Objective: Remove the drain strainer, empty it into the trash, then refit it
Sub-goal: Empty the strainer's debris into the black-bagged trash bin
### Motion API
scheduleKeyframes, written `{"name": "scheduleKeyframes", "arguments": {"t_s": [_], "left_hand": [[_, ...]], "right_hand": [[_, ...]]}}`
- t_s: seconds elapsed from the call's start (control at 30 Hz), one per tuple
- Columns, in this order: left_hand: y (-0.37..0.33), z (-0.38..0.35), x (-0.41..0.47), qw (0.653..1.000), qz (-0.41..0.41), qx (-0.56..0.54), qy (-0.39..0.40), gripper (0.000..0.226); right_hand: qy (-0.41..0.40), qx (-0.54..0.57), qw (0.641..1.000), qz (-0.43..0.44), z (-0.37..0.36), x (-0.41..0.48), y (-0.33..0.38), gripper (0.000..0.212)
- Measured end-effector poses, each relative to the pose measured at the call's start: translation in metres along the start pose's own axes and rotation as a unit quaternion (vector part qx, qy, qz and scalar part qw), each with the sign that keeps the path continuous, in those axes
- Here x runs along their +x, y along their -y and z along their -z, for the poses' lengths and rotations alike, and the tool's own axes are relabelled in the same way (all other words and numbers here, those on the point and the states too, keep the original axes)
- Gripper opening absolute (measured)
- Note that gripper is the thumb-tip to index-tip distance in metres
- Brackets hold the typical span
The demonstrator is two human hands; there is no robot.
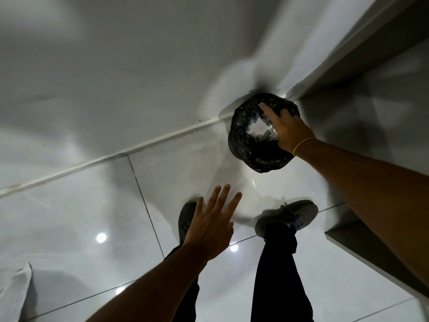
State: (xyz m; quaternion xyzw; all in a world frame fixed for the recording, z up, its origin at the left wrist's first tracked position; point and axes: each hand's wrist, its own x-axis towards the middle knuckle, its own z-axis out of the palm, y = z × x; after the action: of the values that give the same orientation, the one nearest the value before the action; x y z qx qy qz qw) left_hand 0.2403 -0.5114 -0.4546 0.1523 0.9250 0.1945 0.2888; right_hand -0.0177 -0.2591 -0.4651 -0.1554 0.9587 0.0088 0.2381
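Observation:
A trash bin lined with a black plastic bag (253, 156) stands on the floor in the corner by the wall. My right hand (286, 129) is stretched out over its mouth, gripping a shiny round metal drain strainer (270, 127) by its rim, index finger extended. Something white lies in the bin just under the strainer. My left hand (212, 223) hovers lower and nearer to me, fingers spread, holding nothing.
Glossy white floor tiles (81, 217) with a white skirting strip along the wall. A grey cabinet (371, 73) rises on the right, its corner close to the bin. My two feet in grey shoes (287, 216) stand just short of the bin. A white cloth (16, 289) lies at the lower left.

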Motion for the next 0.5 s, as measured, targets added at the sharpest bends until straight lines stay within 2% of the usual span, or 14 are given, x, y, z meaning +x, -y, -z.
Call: {"name": "scheduleKeyframes", "arguments": {"t_s": [0.03,0.13,0.17,0.3,0.43,0.5], "left_hand": [[-0.001,0.0,0.0,1.0,-0.001,0.003,0.003,0.09],[-0.004,-0.002,0.001,1.0,-0.002,0.01,0.01,0.09],[-0.005,-0.002,0.002,1.0,-0.002,0.012,0.01,0.091],[-0.009,-0.005,0.003,1.0,-0.007,0.014,0.009,0.093],[-0.014,-0.01,0.003,1.0,-0.013,0.015,-0.002,0.096],[-0.017,-0.012,0.003,1.0,-0.012,0.014,-0.008,0.098]], "right_hand": [[-0.002,0.007,1.0,0.004,-0.001,0.0,-0.001,0.111],[-0.007,-0.004,1.0,0.016,-0.002,0.0,-0.002,0.082],[-0.006,-0.01,1.0,0.017,-0.001,0.001,-0.002,0.081],[-0.002,-0.022,0.999,0.032,-0.003,0.005,-0.003,0.111],[0.012,-0.045,0.998,0.039,0.0,0.01,-0.001,0.081],[0.019,-0.055,0.997,0.041,-0.001,0.012,0.001,0.091]]}}
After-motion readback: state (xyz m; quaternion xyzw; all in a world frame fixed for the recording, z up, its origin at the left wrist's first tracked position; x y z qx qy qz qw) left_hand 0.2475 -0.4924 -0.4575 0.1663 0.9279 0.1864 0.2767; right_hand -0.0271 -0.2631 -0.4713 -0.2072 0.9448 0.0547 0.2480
